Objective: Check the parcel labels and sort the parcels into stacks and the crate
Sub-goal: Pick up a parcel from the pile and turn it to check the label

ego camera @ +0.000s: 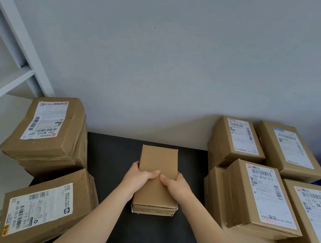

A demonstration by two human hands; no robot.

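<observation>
Both hands hold one small brown box (157, 179) in the middle of the dark counter (113, 156). The left hand (140, 180) wraps its left side and the right hand (175, 185) wraps its right side, with the thumbs lying on top. The box seems to sit on the counter, between the stacks.

The top of this box is bare, with no label showing. I think the best thing to do is turn it over slowly to find the label on another side. A firm hold on both long sides should stop it slipping.

The box is plain cardboard, flat and smooth, with sharp corners and a seam along its front edge. The parcels on the left (51, 130) look crinkled and taped. The parcels on the right (256, 193) look neater, and each has a white paper label with black bars. The counter looks dull and flat.
</observation>
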